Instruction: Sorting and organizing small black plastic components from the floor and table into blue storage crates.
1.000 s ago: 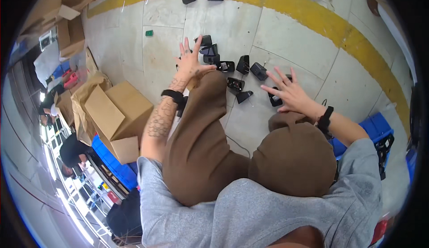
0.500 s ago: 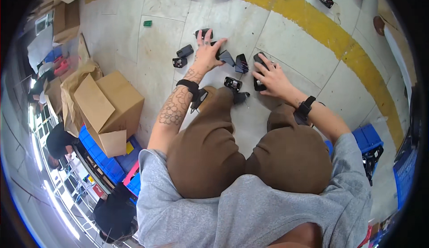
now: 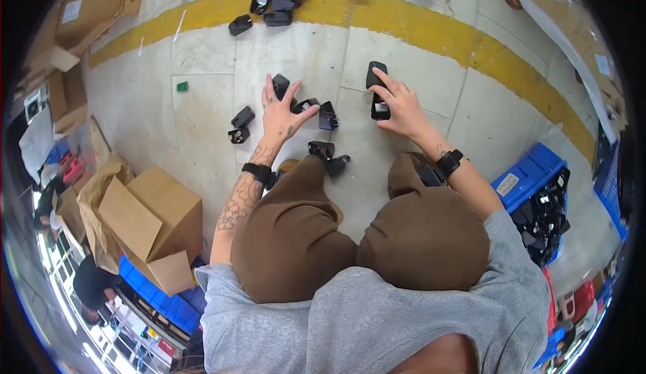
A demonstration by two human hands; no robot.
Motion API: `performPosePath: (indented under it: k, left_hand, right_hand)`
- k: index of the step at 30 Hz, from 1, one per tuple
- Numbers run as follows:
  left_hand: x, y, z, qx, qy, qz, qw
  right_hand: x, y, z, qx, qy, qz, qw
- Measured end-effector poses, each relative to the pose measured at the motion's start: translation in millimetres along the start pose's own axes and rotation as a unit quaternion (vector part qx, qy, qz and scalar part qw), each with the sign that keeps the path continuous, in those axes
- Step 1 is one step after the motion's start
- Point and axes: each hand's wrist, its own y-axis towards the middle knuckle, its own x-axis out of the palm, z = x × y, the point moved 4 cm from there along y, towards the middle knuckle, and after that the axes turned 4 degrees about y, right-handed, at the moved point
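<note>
My left hand (image 3: 277,117) is open above the floor, fingers and thumb spread wide. A black plastic casing (image 3: 281,86) lies at its fingertips, and another dark casing (image 3: 306,106) sits by the thumb; contact is unclear. My right hand (image 3: 402,108) closes over two black casings placed end to end. The farther casing (image 3: 377,72) shows a smooth top under the index finger. In the nearer casing (image 3: 381,108), open side up, a pale part shows; fingers partly cover it. Between my hands stands an upright casing (image 3: 328,115) with wires. Nearer my knees are two more casings (image 3: 321,149).
More casings lie left (image 3: 243,117) and beyond, on the yellow line (image 3: 277,17). A small green block (image 3: 182,86) is on the floor. An open cardboard box (image 3: 165,202) stands at left. A blue crate (image 3: 531,175) full of black parts is at right.
The view has turned, shifting the floor items. My left thumb has spread farther from the fingers. My right hand and its two casings sit slightly farther forward, and the casings show more.
</note>
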Motion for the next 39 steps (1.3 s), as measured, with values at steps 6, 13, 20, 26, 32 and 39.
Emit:
performPosePath:
  k: [6, 13, 20, 26, 32, 39]
  left_hand:
    - [3, -21, 12, -0.030, 0.030, 0.002, 0.999]
    - [19, -48, 15, -0.062, 0.003, -0.037, 0.997]
    - [25, -37, 5, -0.017, -0.010, 0.095, 0.995]
    - [18, -16, -17, 0.029, -0.034, 0.013, 0.999]
    - [-7, 1, -37, 0.036, -0.021, -0.052, 0.998]
    - [4, 24, -34, 0.055, -0.005, -0.056, 0.997]
  right_hand:
    - [-18, -6, 17, 0.026, 0.002, 0.050, 0.998]
    - [-23, 17, 23, 0.142, -0.092, -0.048, 0.984]
    - [-29, 7, 38, 0.062, 0.016, 0.042, 0.997]
    - [-147, -108, 8, 0.078, 0.068, 0.252, 0.962]
    - [-256, -374, 5, 0.342, -0.191, 0.582, 0.713]
    - [-254, -662, 130, 0.491, -0.139, 0.657, 0.555]
